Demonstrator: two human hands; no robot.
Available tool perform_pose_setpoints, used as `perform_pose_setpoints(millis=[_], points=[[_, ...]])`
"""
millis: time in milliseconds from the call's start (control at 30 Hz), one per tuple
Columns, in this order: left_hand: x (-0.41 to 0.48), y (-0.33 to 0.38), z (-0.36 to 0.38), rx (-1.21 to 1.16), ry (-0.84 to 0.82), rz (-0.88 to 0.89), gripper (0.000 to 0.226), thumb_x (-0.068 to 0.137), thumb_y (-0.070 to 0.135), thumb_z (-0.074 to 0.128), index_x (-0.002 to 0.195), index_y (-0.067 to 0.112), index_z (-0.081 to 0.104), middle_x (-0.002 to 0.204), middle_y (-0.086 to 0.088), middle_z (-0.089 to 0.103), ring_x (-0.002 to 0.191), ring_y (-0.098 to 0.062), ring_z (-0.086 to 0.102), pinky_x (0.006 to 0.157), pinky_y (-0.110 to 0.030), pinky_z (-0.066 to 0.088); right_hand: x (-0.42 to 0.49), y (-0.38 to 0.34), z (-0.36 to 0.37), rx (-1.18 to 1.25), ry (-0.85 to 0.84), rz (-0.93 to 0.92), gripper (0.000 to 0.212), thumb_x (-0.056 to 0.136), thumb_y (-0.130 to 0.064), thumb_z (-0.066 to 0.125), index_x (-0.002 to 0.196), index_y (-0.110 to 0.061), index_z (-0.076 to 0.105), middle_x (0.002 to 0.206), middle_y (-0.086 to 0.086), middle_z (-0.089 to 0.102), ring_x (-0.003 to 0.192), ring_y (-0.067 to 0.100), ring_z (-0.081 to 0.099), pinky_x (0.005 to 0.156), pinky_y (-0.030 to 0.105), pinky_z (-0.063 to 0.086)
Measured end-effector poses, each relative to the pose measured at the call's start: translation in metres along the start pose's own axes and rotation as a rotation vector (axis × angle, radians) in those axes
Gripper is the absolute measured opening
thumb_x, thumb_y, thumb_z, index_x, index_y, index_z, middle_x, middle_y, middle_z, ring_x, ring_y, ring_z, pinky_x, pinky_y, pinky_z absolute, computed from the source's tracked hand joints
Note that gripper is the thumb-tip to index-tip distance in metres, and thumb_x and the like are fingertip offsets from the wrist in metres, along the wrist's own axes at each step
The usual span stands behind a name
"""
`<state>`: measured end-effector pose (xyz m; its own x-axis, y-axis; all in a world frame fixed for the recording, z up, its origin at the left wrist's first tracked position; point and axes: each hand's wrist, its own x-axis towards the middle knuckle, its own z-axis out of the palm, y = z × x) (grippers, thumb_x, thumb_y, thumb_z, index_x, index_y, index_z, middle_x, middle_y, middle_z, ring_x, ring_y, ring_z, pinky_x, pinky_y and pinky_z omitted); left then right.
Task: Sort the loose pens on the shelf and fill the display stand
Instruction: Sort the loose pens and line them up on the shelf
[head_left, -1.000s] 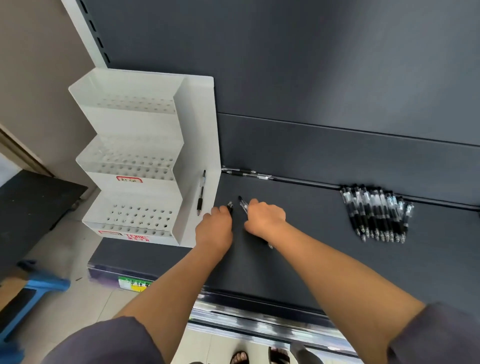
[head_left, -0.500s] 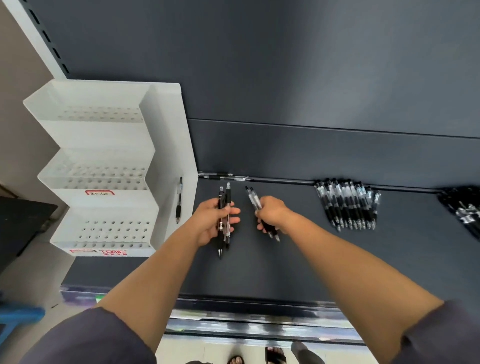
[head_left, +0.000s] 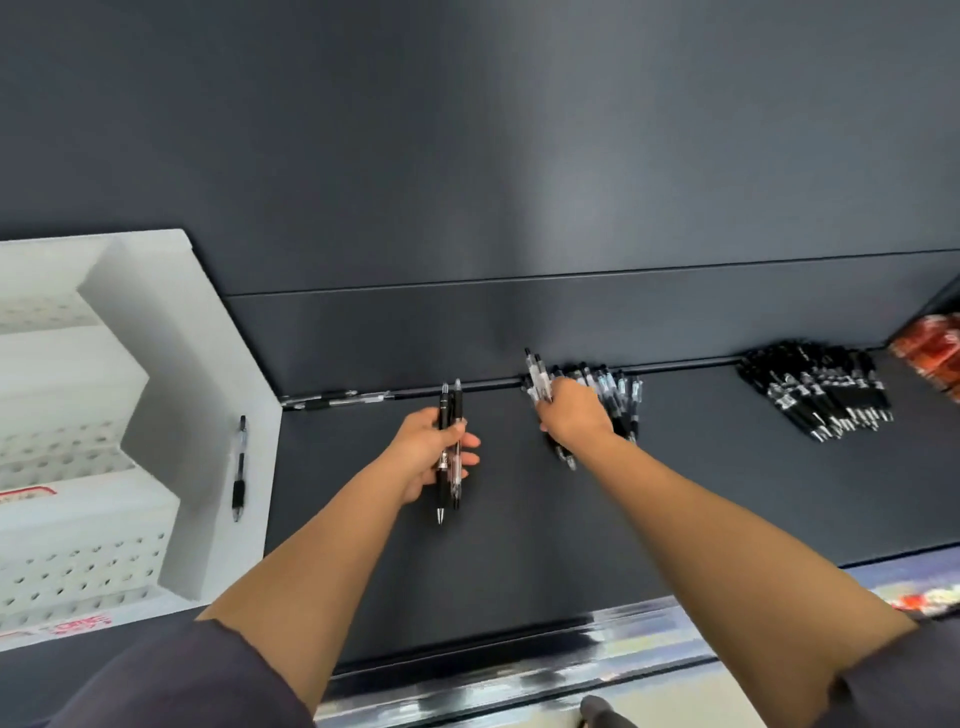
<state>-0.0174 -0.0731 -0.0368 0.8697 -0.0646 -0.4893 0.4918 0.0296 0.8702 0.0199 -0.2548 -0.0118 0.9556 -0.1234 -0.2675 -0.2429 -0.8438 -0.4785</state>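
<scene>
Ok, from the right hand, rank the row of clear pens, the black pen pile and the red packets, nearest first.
1. Row of clear pens: at the right hand.
2. Black pen pile: further right.
3. Red packets: far right.

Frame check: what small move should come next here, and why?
Probably the right hand lays its clear-barrelled pens onto the matching pile: it grips them right over that pile, and they look alike. The left hand holds two other pens, not yet sorted.
</scene>
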Motion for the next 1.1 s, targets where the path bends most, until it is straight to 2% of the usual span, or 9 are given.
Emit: perform_pose_setpoints(millis=[133, 200, 300, 367, 500, 633, 767, 833, 1100], points=[[0.012, 0.006, 0.034, 0.032, -0.013, -0.004, 0.003, 0.095, 0.015, 0.052, 0.095, 0.012, 0.052, 0.084, -0.006, 0.067, 0.068, -0.02, 0.066, 0.057, -0.032, 0.054, 0.023, 0.035, -0.024, -0.073, 0.02, 0.104, 0.01, 0.091, -0.012, 0.048, 0.085, -0.005, 0.052, 0.098, 0.013, 0.057, 0.087, 0.032, 0.057, 0.069, 0.032, 0.042], [0.016, 0.008, 0.05, 0.037, 0.001, -0.012, 0.003, 0.096, 0.014, 0.052, 0.094, 0.011, 0.052, 0.082, -0.006, 0.067, 0.066, -0.02, 0.066, 0.055, -0.032, 0.054, 0.037, 0.047, -0.029, -0.107, -0.001, 0.111, 0.024, 0.091, -0.008, 0.048, 0.069, -0.011, 0.039, 0.085, 0.008, 0.05, 0.073, 0.027, 0.05, 0.064, 0.031, 0.04], [0.022, 0.012, 0.07, 0.037, 0.029, -0.021, 0.005, 0.095, 0.011, 0.052, 0.09, 0.011, 0.051, 0.08, -0.008, 0.065, 0.064, -0.019, 0.065, 0.056, -0.033, 0.055, 0.046, 0.054, -0.033, -0.209, -0.027, 0.051, 0.003, 0.091, -0.007, 0.051, 0.089, -0.007, 0.053, 0.088, 0.008, 0.051, 0.077, 0.027, 0.052, 0.064, 0.032, 0.041], [0.026, 0.016, 0.085, 0.036, 0.054, -0.032, 0.004, 0.094, 0.008, 0.053, 0.091, 0.01, 0.051, 0.079, -0.009, 0.063, 0.063, -0.019, 0.065, 0.056, -0.033, 0.056, 0.052, 0.061, -0.035, -0.278, -0.042, -0.005, 0.017, 0.091, -0.006, 0.051, 0.108, -0.006, 0.055, 0.102, 0.012, 0.058, 0.091, 0.031, 0.059, 0.067, 0.034, 0.043], [0.033, 0.022, 0.119, 0.018, 0.099, -0.039, 0.006, 0.093, 0.003, 0.052, 0.097, 0.008, 0.051, 0.077, -0.009, 0.062, 0.063, -0.019, 0.063, 0.056, -0.032, 0.056, 0.062, 0.075, -0.043, -0.279, -0.053, -0.137, 0.019, 0.094, -0.016, 0.053, 0.11, -0.007, 0.055, 0.113, 0.013, 0.059, 0.102, 0.033, 0.059, 0.069, 0.034, 0.042], [0.042, 0.027, 0.16, 0.003, 0.177, -0.012, 0.011, 0.092, 0.0, 0.052, 0.097, 0.009, 0.051, 0.08, -0.007, 0.059, 0.065, -0.019, 0.062, 0.066, -0.039, 0.055, 0.071, 0.096, -0.064, -0.206, -0.12, -0.248, 0.013, 0.093, -0.021, 0.051, 0.089, -0.009, 0.049, 0.104, 0.015, 0.06, 0.091, 0.034, 0.058, 0.07, 0.034, 0.044], [0.056, 0.036, 0.206, 0.008, 0.23, 0.031, 0.011, 0.091, 0.003, 0.055, 0.09, 0.012, 0.049, 0.079, -0.006, 0.057, 0.066, -0.019, 0.061, 0.066, -0.038, 0.054, 0.075, 0.128, -0.093, 0.082, -0.27, -0.311, 0.017, 0.092, -0.015, 0.051, 0.101, -0.008, 0.064, 0.089, 0.01, 0.063, 0.075, 0.023, 0.06, 0.068, 0.035, 0.054], [0.064, 0.043, 0.232, 0.019, 0.227, 0.061, 0.012, 0.091, 0.004, 0.056, 0.085, 0.012, 0.049, 0.077, -0.007, 0.059, 0.066, -0.019, 0.062, 0.069, -0.04, 0.054, 0.074, 0.145, -0.11, 0.223, -0.366, -0.289, 0.015, 0.089, -0.011, 0.053, 0.098, -0.01, 0.065, 0.085, 0.006, 0.063, 0.066, 0.015, 0.057, 0.053, 0.026, 0.047], [0.09, 0.058, 0.333, 0.109, 0.148, 0.133, 0.017, 0.09, 0.004, 0.058, 0.079, 0.015, 0.052, 0.081, -0.006, 0.061, 0.066, -0.017, 0.06, 0.06, -0.033, 0.053, 0.082, 0.22, -0.162, 0.48, -0.372, -0.202, 0.018, 0.085, -0.007, 0.059, 0.1, -0.006, 0.066, 0.08, 0.004, 0.06, 0.065, 0.009, 0.05, 0.046, 0.018, 0.031]])
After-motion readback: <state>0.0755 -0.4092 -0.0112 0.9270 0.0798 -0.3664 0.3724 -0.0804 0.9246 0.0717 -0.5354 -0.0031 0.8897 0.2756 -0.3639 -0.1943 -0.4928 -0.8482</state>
